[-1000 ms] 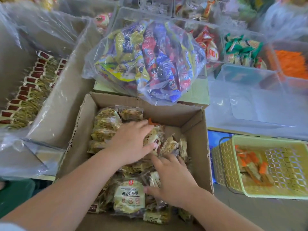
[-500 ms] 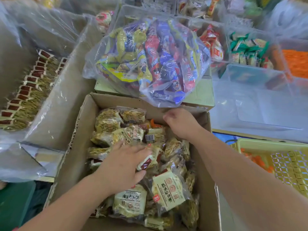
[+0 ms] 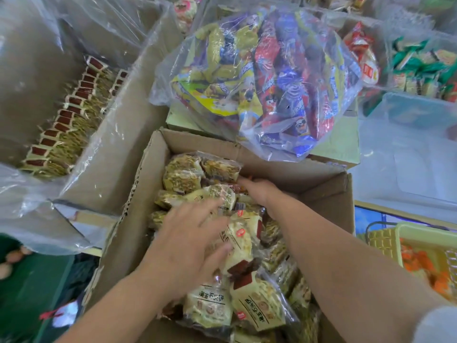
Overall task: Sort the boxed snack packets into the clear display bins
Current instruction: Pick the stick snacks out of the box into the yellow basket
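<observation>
1. The cardboard box (image 3: 321, 191) sat open in front of you, packed with snack packets (image 3: 183, 178). Over the last second it had not shifted, and none of its load had left it.
2. The bulging bag of mixed snacks (image 3: 262, 80) rested behind the box, overhanging its far rim just above your reach.
3. The clear bin (image 3: 408, 149) lay beyond the box's right wall, well apart from both hands. No packet from the box showed in it, so this batch looked barely started.
4. Your left hand (image 3: 188, 246) had slid back from the farther packets to the middle of the pile. It lay spread on the wrappers with straight fingers, gripping nothing.
5. Your right hand (image 3: 261, 191) had travelled most, from the near packets to the far wall and then down among the packets at the far end. Its fingertips were buried there, so I cannot tell whether it had closed on one. You seemed to be digging for a pick, not carrying yet.
</observation>
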A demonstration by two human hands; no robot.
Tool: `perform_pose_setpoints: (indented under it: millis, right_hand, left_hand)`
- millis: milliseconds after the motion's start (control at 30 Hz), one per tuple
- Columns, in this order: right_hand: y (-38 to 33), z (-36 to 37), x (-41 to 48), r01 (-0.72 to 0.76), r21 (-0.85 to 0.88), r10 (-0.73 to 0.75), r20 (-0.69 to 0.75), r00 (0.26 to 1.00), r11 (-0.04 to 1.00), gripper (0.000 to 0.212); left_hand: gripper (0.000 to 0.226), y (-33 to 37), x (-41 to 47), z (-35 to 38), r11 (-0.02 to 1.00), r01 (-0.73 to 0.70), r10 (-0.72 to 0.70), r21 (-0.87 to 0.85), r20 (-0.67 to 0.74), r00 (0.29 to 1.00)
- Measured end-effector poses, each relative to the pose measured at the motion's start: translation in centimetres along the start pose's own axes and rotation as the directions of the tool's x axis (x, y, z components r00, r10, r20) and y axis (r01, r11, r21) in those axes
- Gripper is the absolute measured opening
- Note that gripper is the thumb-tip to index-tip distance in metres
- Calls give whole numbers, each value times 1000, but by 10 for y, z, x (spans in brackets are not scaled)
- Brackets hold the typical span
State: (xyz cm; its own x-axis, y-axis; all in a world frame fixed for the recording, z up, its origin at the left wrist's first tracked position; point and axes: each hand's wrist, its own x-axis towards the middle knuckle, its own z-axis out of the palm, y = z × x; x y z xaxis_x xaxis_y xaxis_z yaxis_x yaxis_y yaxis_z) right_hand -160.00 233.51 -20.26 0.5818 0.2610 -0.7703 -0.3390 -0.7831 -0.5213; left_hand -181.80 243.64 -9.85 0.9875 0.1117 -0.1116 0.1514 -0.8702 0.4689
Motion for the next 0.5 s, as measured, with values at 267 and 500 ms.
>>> perform_pose_setpoints:
  millis: [267,500]
  right_hand:
    - [1,1,7,44,82,-62,233,971,996,55]
    - [-9,1,12,104,-11,-91,401,912,994,35]
  left_hand:
    - [81,-30,64,-13,940,340,-338,7,126,933]
    - [92,-46,91,-6,929,335,-371,161,386,845]
